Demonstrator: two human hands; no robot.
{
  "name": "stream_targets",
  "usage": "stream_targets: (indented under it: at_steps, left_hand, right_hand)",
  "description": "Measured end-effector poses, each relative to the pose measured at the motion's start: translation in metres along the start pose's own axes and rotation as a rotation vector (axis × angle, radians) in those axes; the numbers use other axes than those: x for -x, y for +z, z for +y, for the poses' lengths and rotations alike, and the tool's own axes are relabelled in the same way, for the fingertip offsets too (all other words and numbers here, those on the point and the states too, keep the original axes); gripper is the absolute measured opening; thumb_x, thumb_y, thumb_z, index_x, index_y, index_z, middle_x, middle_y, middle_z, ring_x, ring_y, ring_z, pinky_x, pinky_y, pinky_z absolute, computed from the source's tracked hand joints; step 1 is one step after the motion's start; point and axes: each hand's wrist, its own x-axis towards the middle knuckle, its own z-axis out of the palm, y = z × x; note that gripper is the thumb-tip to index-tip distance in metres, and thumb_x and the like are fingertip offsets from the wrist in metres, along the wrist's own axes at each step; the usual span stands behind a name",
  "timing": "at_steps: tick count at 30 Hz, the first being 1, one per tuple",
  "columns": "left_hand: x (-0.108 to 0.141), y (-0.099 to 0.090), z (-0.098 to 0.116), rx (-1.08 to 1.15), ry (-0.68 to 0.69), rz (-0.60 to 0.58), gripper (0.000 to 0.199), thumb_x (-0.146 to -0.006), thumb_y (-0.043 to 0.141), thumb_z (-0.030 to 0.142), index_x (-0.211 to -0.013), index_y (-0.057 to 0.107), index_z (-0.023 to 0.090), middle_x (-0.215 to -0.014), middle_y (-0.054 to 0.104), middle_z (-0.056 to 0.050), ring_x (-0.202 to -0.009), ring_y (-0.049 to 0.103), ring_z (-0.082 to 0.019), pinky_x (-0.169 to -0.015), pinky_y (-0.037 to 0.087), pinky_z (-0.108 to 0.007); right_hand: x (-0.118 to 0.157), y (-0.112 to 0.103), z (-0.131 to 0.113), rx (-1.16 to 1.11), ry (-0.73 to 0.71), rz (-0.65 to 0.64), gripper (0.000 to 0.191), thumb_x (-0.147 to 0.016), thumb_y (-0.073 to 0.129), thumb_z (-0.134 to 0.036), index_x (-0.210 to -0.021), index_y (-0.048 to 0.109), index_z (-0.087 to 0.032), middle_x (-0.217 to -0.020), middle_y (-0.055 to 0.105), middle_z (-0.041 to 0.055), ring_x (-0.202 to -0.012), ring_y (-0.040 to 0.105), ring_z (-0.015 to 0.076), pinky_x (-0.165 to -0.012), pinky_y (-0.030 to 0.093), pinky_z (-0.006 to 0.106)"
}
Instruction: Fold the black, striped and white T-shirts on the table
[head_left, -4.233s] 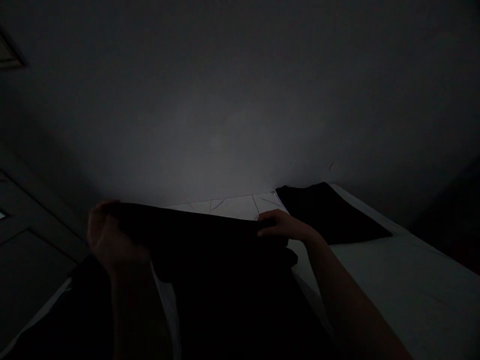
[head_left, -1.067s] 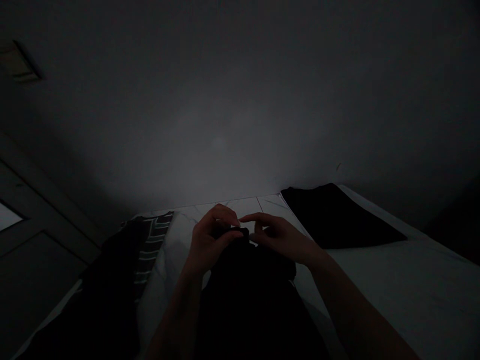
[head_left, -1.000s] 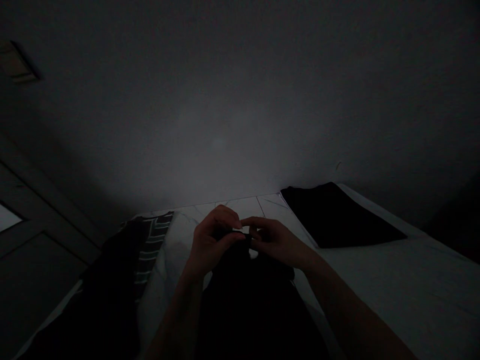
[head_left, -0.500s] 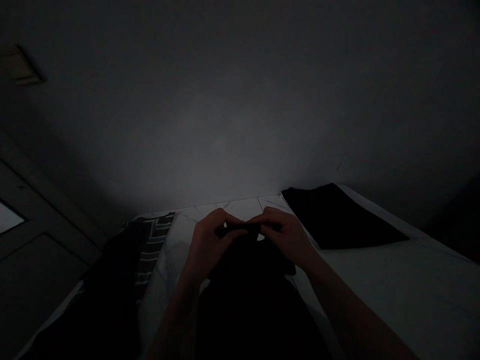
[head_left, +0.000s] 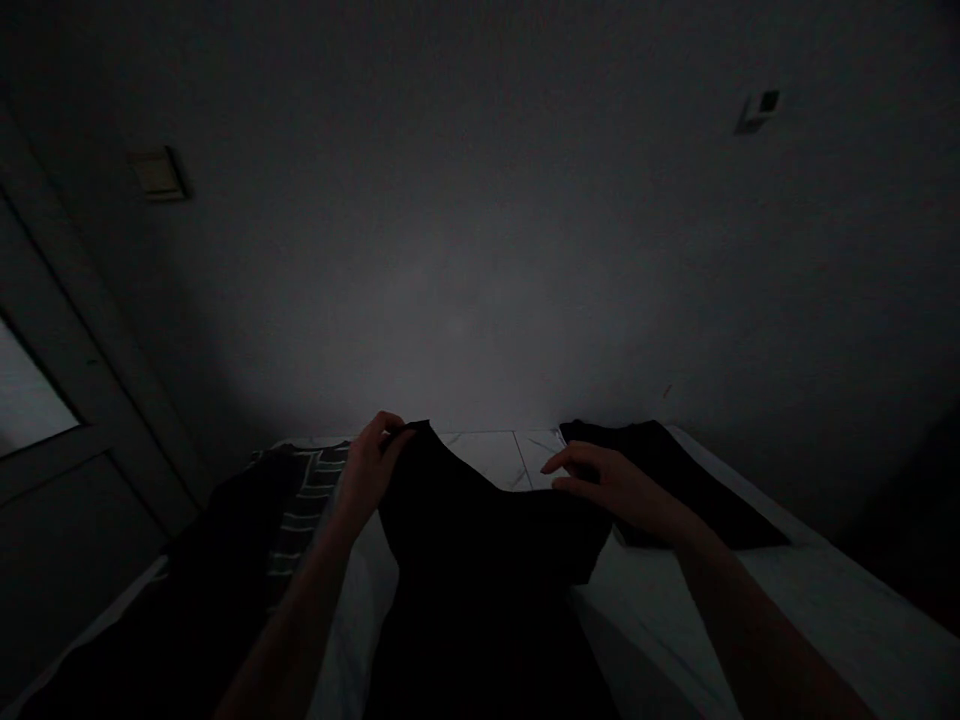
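A black garment (head_left: 480,580) hangs and spreads in the middle, its near end running out of the bottom of the dim view. My left hand (head_left: 375,455) pinches its upper left corner, which is raised. Over its upper right part is my right hand (head_left: 600,480), thumb and fingers apart, with nothing seen between the fingertips. The garment's edge dips between the two hands.
Beneath lies a pale marbled surface (head_left: 750,620) against a grey wall. Folded black cloth (head_left: 697,490) rests at the back right. Dark clothes (head_left: 202,560) and a striped cloth (head_left: 304,525) lie at left, near a door (head_left: 67,480).
My hands have moved apart from the middle, and the garment's top edge is now spread between them. My right hand's fingers have opened. The view has shifted, showing more wall.
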Motion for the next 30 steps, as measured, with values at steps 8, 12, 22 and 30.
stream_targets:
  at_steps: [8,12,22,30]
  left_hand:
    - [-0.104,-0.077,0.018,-0.473,0.257,-0.211,0.016,-0.086,0.059,0.039,-0.085,0.058,0.023,-0.085,0.068,-0.004,-0.077,0.06,-0.02,-0.072,0.042,-0.03]
    - [-0.15,-0.115,0.056,-0.679,0.326,-0.184,0.017,-0.088,0.06,0.041,-0.088,0.061,0.024,-0.083,0.069,-0.004,-0.081,0.06,-0.022,-0.072,0.039,-0.029]
    - [-0.192,-0.176,0.148,-0.969,0.331,0.038,0.031,-0.097,0.052,0.039,-0.111,0.064,0.014,-0.101,0.07,-0.008,-0.1,0.065,-0.026,-0.089,0.044,-0.032]
    - [-0.197,-0.182,0.16,-0.894,0.331,0.11,0.034,-0.096,0.049,0.046,-0.106,0.067,0.019,-0.099,0.07,-0.009,-0.102,0.062,-0.027,-0.086,0.042,-0.035]
  right_hand:
    - [-0.055,-0.099,0.005,0.064,0.061,-0.152,0.045,-0.066,0.078,-0.053,-0.098,0.073,-0.022,-0.088,0.072,0.0039,-0.079,0.065,0.0218,-0.07,0.051,0.032]
    - [-0.086,-0.141,-0.017,0.177,0.036,-0.09,0.039,-0.065,0.079,-0.054,-0.085,0.074,-0.021,-0.082,0.071,0.0048,-0.077,0.064,0.0226,-0.07,0.05,0.033]
    - [-0.16,-0.207,-0.07,0.411,-0.045,0.432,0.018,-0.079,0.066,-0.028,-0.088,0.077,-0.017,-0.08,0.072,0.0058,-0.079,0.064,0.0213,-0.076,0.049,0.035]
    - [-0.183,-0.204,-0.085,0.487,-0.084,0.743,0.026,-0.084,0.052,-0.016,-0.099,0.073,-0.015,-0.101,0.073,0.0123,-0.096,0.065,0.0271,-0.088,0.048,0.039]
